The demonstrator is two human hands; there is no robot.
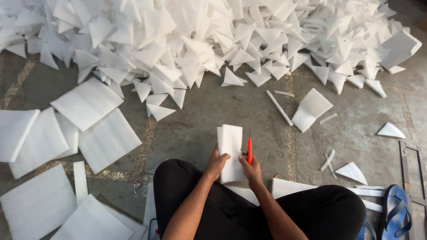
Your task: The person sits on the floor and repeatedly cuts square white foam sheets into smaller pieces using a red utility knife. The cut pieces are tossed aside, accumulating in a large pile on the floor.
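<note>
Left hand clamps the foam stack by its lower left edge. Right hand grips the red knife, blade upright against the stack's right side.

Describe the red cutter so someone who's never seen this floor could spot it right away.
Below the big pile of white foam triangles, find the seated person's hands. The right hand holds the cutter upright beside a folded foam sheet. It is the only red, thin thing among white pieces.

White foam sheets, white foam triangles, white foam squares; red-orange cutter; black trousers; blue sandal; mottled grey-green floor, tan seams.
</note>
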